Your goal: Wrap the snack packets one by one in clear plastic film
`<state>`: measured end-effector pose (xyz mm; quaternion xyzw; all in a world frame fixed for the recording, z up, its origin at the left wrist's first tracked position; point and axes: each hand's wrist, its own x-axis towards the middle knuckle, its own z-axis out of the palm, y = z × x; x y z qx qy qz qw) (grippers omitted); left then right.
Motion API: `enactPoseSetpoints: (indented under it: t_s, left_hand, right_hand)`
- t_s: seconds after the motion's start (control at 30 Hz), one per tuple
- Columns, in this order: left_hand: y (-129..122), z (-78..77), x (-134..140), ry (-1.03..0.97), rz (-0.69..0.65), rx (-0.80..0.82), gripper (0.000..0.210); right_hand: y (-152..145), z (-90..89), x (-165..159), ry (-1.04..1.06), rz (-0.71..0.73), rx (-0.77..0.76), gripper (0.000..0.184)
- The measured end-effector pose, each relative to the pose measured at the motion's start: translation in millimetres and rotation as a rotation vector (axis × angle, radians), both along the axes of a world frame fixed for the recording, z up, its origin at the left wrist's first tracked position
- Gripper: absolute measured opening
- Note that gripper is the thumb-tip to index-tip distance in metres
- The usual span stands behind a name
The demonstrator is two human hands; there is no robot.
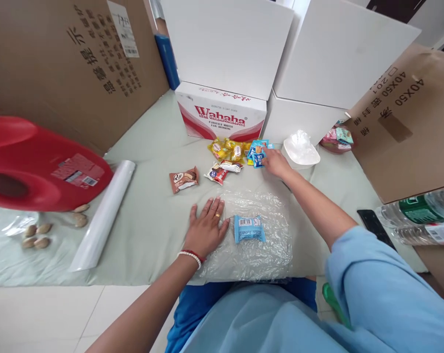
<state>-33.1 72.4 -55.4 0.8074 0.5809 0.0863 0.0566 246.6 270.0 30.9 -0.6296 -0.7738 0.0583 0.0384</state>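
My left hand [206,226] lies flat with fingers spread, over the left edge of a clear plastic bag or film [273,255]. To its right, a light blue wrapped snack [249,229] rests on the film. My right hand [277,163] stretches forward, its fingers bent and pinching at a blue snack packet [258,159]; the thumb is mostly hidden. Beside that packet sit yellow-wrapped snacks [229,149]. Nearer to me are a red and white snack packet [217,173] and a brown snack packet [184,180].
A Wahaha carton [222,113] and white boxes [229,44] stand behind. A white bowl [303,159] holds clear plastic. At left are a red jug [41,162], a white roll [104,215] and several brown nuts [41,242]; at right, a phone [375,226] and bottles [420,211].
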Motion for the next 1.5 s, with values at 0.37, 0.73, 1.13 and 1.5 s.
enactPoseSetpoints:
  t_s: [0.37, 0.73, 1.13, 1.5]
  left_hand:
    - [-1, -3.0, -1, -0.05, -0.002, 0.017, 0.062]
    - [-3, -1.4, 0, -0.09, -0.004, -0.01, 0.064]
    - [-4, -1.2, 0, -0.054, -0.007, 0.038, 0.062]
    - [-4, 0.3, 0, -0.056, -0.005, 0.022, 0.062]
  right_hand:
    - [-5, 0.3, 4, 0.43, -0.145, -0.073, 0.033]
    - [-198, -9.6, -6, 0.64, 0.038, 0.0, 0.04]
    - [-224, -29.8, -27, 0.321, 0.388, -0.027, 0.069]
    - [-208, -40.0, -29, 0.32, 0.405, -0.16, 0.073]
